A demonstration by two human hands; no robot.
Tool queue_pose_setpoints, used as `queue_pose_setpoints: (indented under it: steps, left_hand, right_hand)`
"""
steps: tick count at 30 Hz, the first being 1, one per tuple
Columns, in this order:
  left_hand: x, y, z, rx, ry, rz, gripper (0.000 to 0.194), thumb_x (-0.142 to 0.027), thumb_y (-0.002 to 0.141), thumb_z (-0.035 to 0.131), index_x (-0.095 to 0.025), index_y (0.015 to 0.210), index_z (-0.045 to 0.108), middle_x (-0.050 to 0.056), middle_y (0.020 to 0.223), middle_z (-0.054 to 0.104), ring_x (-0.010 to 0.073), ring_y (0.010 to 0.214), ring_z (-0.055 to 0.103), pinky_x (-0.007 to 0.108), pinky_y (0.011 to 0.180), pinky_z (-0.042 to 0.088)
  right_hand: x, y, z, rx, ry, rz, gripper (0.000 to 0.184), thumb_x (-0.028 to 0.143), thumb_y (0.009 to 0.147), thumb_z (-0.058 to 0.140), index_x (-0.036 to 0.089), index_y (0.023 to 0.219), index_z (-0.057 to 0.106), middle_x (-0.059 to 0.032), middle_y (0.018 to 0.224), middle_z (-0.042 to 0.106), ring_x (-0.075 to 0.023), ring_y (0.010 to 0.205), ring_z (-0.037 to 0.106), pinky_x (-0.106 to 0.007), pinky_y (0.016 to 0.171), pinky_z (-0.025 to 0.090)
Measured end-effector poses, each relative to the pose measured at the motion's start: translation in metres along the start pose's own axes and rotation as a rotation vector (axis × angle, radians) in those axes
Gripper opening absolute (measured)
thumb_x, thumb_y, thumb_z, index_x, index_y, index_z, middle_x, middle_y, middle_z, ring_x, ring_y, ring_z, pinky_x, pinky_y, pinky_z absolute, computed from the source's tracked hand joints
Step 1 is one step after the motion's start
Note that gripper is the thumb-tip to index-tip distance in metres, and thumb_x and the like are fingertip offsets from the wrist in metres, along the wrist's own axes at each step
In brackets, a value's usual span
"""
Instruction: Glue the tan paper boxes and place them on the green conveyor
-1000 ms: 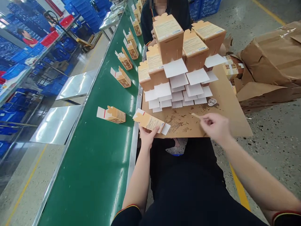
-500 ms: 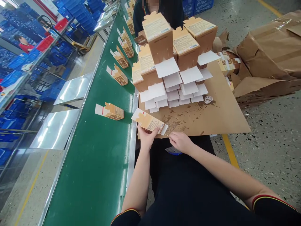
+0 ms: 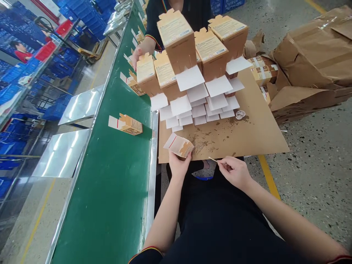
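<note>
my left hand (image 3: pixel 179 165) held a small carton (image 3: pixel 180 146) over the near left part of the cardboard sheet (image 3: pixel 247 135), fingers curled underneath, my right hand (image 3: pixel 233 171) pinched a thin stick (image 3: pixel 213 159), stacked boxes (image 3: pixel 181 55) stood beyond, another carton (image 3: pixel 133 126) sat on the green belt (image 3: pixel 110 183), left

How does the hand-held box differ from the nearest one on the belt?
The held box is in the left hand; the belt box sits untouched on the green belt. The held box turns its flapped end toward us; the belt box shows more of its printed side. Both have a pale flap with a red line.
</note>
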State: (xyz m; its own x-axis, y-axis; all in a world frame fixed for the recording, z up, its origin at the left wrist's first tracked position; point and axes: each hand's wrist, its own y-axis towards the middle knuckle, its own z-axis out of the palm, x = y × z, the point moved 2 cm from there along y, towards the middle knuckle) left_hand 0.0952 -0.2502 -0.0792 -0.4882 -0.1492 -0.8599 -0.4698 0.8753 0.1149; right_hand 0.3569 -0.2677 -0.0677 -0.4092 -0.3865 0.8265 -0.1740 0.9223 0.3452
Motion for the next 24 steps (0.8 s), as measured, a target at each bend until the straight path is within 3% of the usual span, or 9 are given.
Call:
queue_pose_setpoints:
  steps: [3,6,8,13,15,18,20,22,24]
  left_hand:
    - [0.003,0.003,0.003,0.004,-0.024,-0.001,0.074,-0.035,0.073,0.100,-0.025,0.138,0.066,0.016,0.133,0.078,0.0399,0.128,0.079,0.053,0.106,0.067]
    - [0.015,0.016,-0.015,-0.029,-0.097,0.002,0.074,-0.036,0.070,0.104,-0.023,0.133,0.067,0.016,0.130,0.079,0.0393,0.127,0.080,0.056,0.110,0.067]
    - [0.030,0.032,-0.047,-0.143,-0.133,-0.052,0.077,-0.037,0.067,0.107,-0.022,0.129,0.066,0.017,0.131,0.078,0.0390,0.129,0.079,0.059,0.115,0.064]
    - [0.065,0.068,-0.159,-0.532,-0.095,-0.214,0.094,-0.035,0.057,0.109,-0.023,0.132,0.053,0.019,0.147,0.070,0.0389,0.141,0.073,0.064,0.124,0.057]
    - [0.074,0.069,-0.188,-0.545,-0.057,-0.293,0.098,-0.035,0.054,0.109,-0.024,0.131,0.049,0.018,0.146,0.069,0.0384,0.142,0.072,0.065,0.124,0.056]
    - [0.077,0.058,-0.210,-0.506,-0.012,-0.368,0.104,-0.036,0.051,0.109,-0.026,0.135,0.047,0.018,0.146,0.067,0.0415,0.146,0.067,0.067,0.128,0.051]
    - [0.067,0.050,-0.220,-0.637,0.059,-0.285,0.107,-0.042,0.056,0.105,-0.029,0.143,0.044,0.019,0.155,0.060,0.0438,0.158,0.056,0.070,0.133,0.042]
    - [0.045,0.051,-0.227,-0.829,0.092,-0.076,0.096,-0.049,0.067,0.094,-0.030,0.147,0.044,0.018,0.164,0.053,0.0426,0.166,0.046,0.068,0.138,0.034]
    - [0.013,0.070,-0.223,-0.864,-0.039,0.158,0.075,-0.054,0.079,0.080,-0.029,0.143,0.051,0.016,0.163,0.055,0.0391,0.166,0.048,0.064,0.140,0.033]
  right_hand:
    - [0.005,-0.002,0.006,0.050,0.063,0.017,0.030,0.021,0.107,0.064,0.023,0.078,0.070,0.0012,0.064,0.058,-0.0129,0.053,0.049,-0.028,0.054,0.045]
    - [0.003,-0.003,0.004,0.048,0.085,0.045,0.031,0.027,0.108,0.066,0.023,0.078,0.073,-0.0001,0.064,0.061,-0.0133,0.052,0.050,-0.028,0.051,0.046]
    - [-0.002,-0.003,-0.004,0.001,0.072,0.071,0.032,0.032,0.108,0.069,0.023,0.078,0.075,-0.0014,0.064,0.064,-0.0138,0.052,0.053,-0.028,0.050,0.046]
    - [-0.019,-0.003,-0.028,-0.097,0.029,0.116,0.035,0.043,0.107,0.073,0.024,0.078,0.077,-0.0006,0.060,0.063,-0.0136,0.050,0.054,-0.027,0.049,0.048]
    - [-0.024,-0.002,-0.032,-0.121,0.014,0.126,0.036,0.045,0.106,0.074,0.024,0.077,0.077,-0.0006,0.060,0.063,-0.0136,0.050,0.055,-0.027,0.049,0.049]
    - [-0.032,-0.003,-0.038,-0.162,-0.016,0.148,0.038,0.048,0.106,0.073,0.024,0.077,0.078,-0.0030,0.064,0.069,-0.0151,0.051,0.058,-0.029,0.049,0.050]
    - [-0.039,-0.006,-0.043,-0.193,-0.041,0.166,0.039,0.051,0.105,0.074,0.024,0.078,0.079,-0.0046,0.066,0.072,-0.0164,0.051,0.059,-0.031,0.049,0.051]
    - [-0.046,-0.009,-0.050,-0.219,-0.060,0.185,0.038,0.054,0.104,0.075,0.025,0.080,0.081,-0.0052,0.067,0.072,-0.0177,0.052,0.061,-0.032,0.049,0.053]
    - [-0.051,-0.008,-0.057,-0.239,-0.063,0.196,0.038,0.056,0.103,0.077,0.025,0.082,0.082,-0.0052,0.067,0.073,-0.0187,0.053,0.063,-0.033,0.051,0.055]
